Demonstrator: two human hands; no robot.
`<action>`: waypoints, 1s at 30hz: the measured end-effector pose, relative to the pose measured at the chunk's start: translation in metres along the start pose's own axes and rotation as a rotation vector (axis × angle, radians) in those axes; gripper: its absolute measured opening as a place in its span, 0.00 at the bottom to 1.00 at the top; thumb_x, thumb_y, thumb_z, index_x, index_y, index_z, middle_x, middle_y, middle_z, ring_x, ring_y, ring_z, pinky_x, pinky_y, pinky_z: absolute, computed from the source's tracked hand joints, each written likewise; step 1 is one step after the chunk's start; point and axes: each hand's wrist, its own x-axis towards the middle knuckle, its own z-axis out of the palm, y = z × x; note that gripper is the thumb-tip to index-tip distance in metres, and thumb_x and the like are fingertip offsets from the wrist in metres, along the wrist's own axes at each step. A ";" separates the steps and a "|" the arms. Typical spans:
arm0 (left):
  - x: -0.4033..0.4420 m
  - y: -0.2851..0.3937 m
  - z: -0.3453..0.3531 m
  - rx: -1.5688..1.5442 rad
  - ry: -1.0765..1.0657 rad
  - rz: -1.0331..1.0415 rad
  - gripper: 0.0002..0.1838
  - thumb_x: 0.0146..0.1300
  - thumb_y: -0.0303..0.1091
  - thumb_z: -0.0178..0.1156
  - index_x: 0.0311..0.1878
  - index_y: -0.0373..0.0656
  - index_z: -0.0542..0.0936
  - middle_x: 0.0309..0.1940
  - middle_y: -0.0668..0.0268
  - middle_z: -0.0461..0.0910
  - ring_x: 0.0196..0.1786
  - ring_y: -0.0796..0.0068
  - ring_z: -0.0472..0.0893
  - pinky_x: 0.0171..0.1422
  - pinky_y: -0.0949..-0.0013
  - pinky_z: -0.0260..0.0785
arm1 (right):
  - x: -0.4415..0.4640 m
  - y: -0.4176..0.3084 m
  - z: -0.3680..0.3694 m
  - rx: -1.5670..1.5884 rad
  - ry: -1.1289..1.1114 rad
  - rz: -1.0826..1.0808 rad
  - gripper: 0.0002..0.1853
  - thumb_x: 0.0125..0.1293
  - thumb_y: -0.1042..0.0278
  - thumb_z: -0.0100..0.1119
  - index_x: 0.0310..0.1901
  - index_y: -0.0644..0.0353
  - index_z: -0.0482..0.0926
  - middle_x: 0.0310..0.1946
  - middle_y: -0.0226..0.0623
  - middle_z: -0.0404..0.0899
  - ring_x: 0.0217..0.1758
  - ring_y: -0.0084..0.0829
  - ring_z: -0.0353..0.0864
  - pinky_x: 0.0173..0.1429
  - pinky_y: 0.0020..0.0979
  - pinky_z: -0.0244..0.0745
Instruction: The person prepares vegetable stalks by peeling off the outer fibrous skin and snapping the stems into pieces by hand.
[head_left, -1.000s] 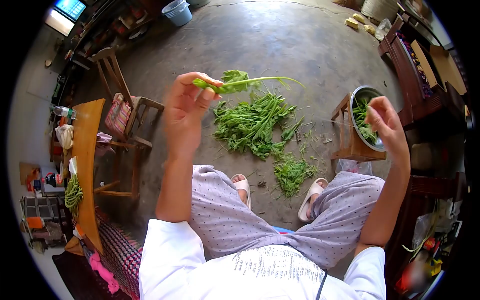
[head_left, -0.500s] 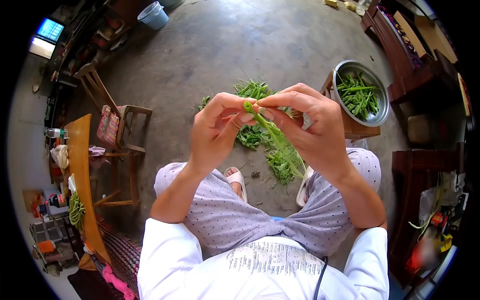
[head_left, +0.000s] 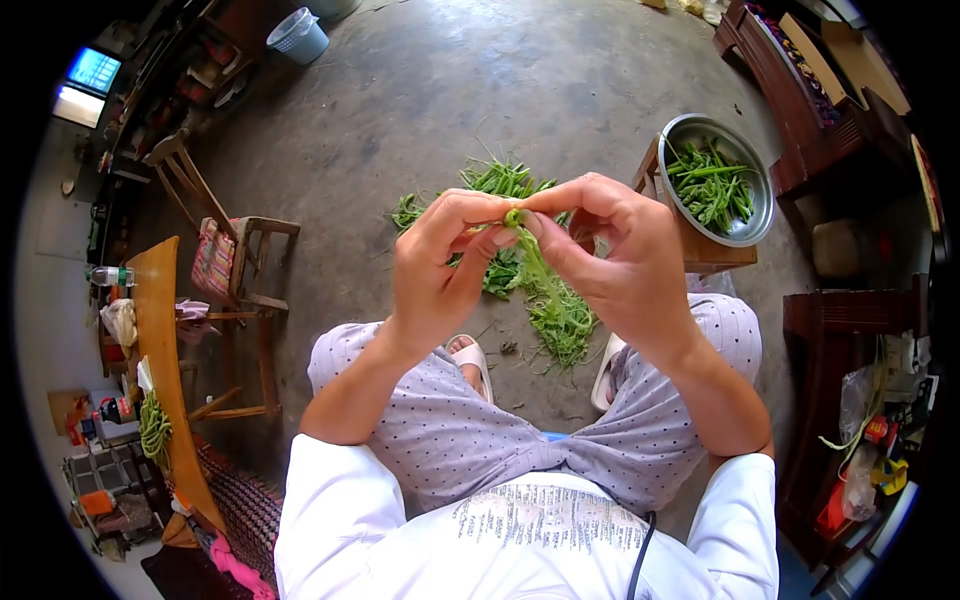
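Observation:
My left hand (head_left: 440, 265) and my right hand (head_left: 625, 265) meet in front of me, thumbs and forefingers pinching the end of one green stem (head_left: 515, 218). Its lower part hangs down between the hands, over the greens behind it. On the floor beyond lies a pile of leafy greens (head_left: 497, 180), partly hidden by my hands. Nearer my feet is a smaller heap of thin green trimmings (head_left: 560, 328). To the right, a metal basin (head_left: 763, 205) holding green stems (head_left: 712, 188) rests on a wooden stool (head_left: 712, 250).
At the left are a wooden chair (head_left: 262, 226) with a patterned cloth and a wooden table (head_left: 160, 330) bearing a bundle of green beans (head_left: 154, 430). A blue bucket (head_left: 300, 42) is at the upper left. Dark wooden furniture (head_left: 835, 315) lines the right side.
My right hand has come from beside the basin to join my left hand at the stem, and my left hand has moved lower and rightward. The view has shifted, showing more of the basin.

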 end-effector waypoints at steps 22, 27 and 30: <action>0.003 0.005 0.001 -0.309 0.099 -0.135 0.08 0.67 0.24 0.54 0.48 0.36 0.73 0.42 0.62 0.79 0.46 0.72 0.81 0.48 0.71 0.80 | 0.006 0.013 0.002 0.451 -0.137 0.396 0.11 0.66 0.69 0.60 0.44 0.67 0.81 0.35 0.32 0.82 0.36 0.16 0.77 0.41 0.16 0.72; 0.007 0.013 -0.006 -0.336 0.177 -0.221 0.10 0.68 0.30 0.54 0.49 0.37 0.73 0.42 0.62 0.79 0.47 0.70 0.81 0.48 0.71 0.79 | 0.009 0.014 0.000 0.408 -0.105 0.327 0.10 0.66 0.69 0.60 0.43 0.68 0.80 0.31 0.29 0.80 0.32 0.14 0.74 0.36 0.16 0.69; 0.009 0.011 -0.013 -0.390 0.193 -0.286 0.09 0.68 0.30 0.55 0.48 0.38 0.74 0.44 0.62 0.79 0.47 0.70 0.82 0.48 0.71 0.80 | 0.015 0.016 -0.003 0.412 -0.102 0.177 0.09 0.67 0.71 0.56 0.42 0.69 0.78 0.30 0.29 0.79 0.31 0.13 0.74 0.35 0.17 0.70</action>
